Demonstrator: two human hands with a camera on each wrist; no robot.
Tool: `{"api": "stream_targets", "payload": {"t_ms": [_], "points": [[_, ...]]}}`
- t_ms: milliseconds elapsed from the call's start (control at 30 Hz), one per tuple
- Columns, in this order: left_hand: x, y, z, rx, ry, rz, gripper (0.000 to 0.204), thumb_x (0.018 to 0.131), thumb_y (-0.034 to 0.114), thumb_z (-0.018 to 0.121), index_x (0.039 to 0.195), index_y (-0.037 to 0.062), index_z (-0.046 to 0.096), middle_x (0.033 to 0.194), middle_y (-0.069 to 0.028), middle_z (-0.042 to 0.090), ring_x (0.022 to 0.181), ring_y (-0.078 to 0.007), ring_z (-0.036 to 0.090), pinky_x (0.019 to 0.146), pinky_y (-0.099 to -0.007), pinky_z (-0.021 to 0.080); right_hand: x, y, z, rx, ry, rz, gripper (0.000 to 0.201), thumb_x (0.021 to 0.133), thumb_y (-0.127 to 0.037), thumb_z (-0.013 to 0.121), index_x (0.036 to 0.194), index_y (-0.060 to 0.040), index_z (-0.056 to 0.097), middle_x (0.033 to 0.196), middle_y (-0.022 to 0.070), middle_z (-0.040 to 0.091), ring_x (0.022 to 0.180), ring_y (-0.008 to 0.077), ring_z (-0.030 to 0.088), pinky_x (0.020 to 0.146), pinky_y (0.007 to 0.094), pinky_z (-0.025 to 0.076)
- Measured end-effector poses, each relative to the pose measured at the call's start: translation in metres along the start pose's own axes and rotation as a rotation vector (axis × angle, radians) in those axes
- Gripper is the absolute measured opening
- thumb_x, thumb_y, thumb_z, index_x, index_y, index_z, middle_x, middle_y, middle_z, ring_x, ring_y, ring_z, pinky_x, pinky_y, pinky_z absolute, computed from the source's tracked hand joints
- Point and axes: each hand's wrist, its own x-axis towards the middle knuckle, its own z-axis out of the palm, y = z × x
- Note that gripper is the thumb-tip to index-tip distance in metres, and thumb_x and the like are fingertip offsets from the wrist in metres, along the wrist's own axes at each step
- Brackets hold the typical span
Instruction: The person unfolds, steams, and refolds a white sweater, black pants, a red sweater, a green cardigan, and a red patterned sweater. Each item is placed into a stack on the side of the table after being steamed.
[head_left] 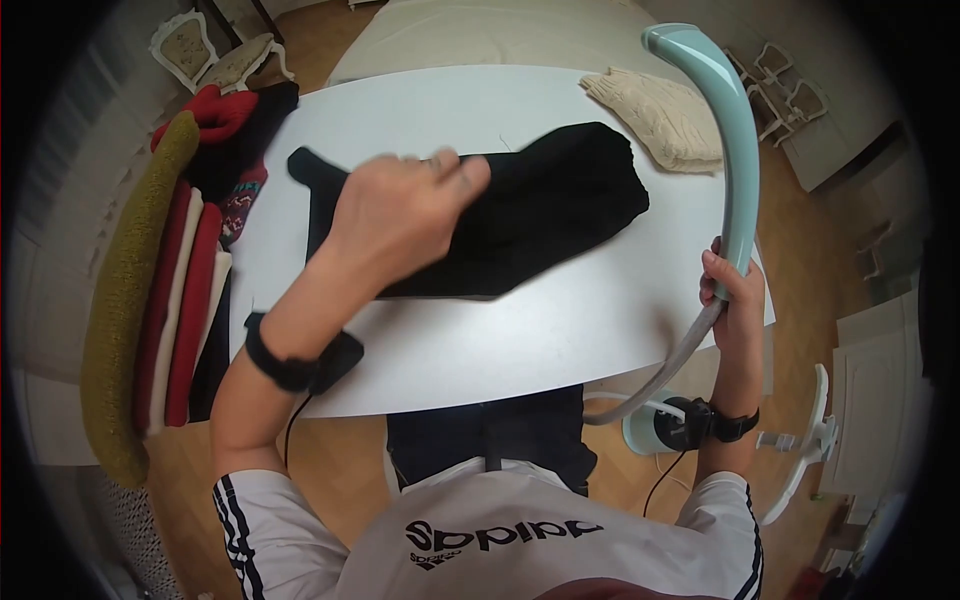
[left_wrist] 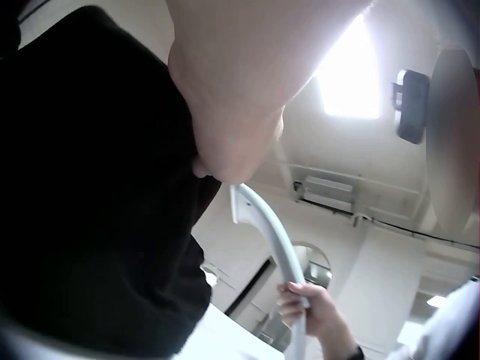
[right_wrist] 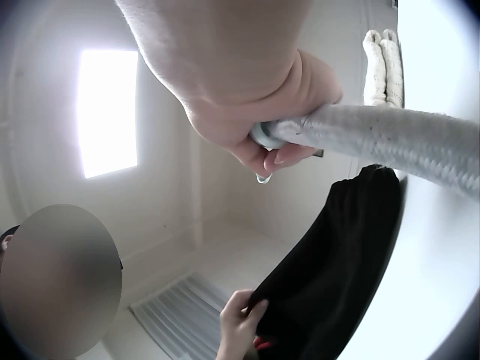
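Note:
A black garment (head_left: pixel 560 205) lies across the white table (head_left: pixel 480 350) in the head view, with one gathered-looking end toward the right. My left hand (head_left: pixel 405 210) pinches its near side. The right wrist view shows the cloth (right_wrist: pixel 330 262) hanging raised from the fingers of that left hand (right_wrist: pixel 238 326). On the right, my right hand (head_left: pixel 738 295) grips the handle of a pale blue garment steamer wand (head_left: pixel 738 150). The wand stands upright, its head at the top and apart from the cloth. A grey hose (right_wrist: pixel 382 142) runs from the handle's lower end.
A folded cream cable-knit sweater (head_left: pixel 665 115) lies at the table's far right. Along the left edge are a stack of folded red and white clothes (head_left: pixel 195 310), an olive knit (head_left: pixel 135 300) and a red knit (head_left: pixel 215 115). The steamer base (head_left: pixel 645 432) stands on the floor, front right.

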Motion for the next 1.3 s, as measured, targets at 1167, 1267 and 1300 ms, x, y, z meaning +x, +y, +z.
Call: {"api": "stream_targets", "payload": {"t_ms": [1167,1267,1300], "points": [[0.009,-0.106,0.153,-0.182,-0.953,-0.698,0.071,0.098,0.076,0.036,0.162,0.0499,0.019,0.175,0.0039,0.006,0.161,-0.0285,0.005,0.118,-0.0766,0.013,-0.066,0.001,0.020,-0.418,-0.315,0.062,0.047,0.079,-0.015,0.086,0.120,0.0007,0.068,0.085,0.0029,0.065,0.071,0.0090,0.058,0.064,0.0247,0.047],[0.011,-0.113,0.157,-0.134,-0.953,-0.756,0.069,0.100,0.075,0.034,0.162,0.0498,0.016,0.175,0.0033,0.007,0.161,-0.0299,0.006,0.118,-0.0764,0.017,-0.077,0.009,0.037,-0.434,-0.360,-0.011,0.055,0.080,-0.012,0.086,0.129,0.0004,0.065,0.106,0.0076,0.069,0.096,0.0151,0.064,0.087,0.0303,0.051],[0.011,-0.115,0.158,-0.125,-0.963,-0.785,0.070,0.100,0.075,0.033,0.162,0.0503,0.015,0.175,0.0031,0.005,0.161,-0.0298,0.005,0.119,-0.0767,0.016,-0.080,0.011,0.040,-0.449,-0.375,-0.046,0.056,0.080,-0.013,0.086,0.131,-0.0004,0.065,0.108,0.0092,0.070,0.099,0.0163,0.064,0.089,0.0312,0.052]]}}
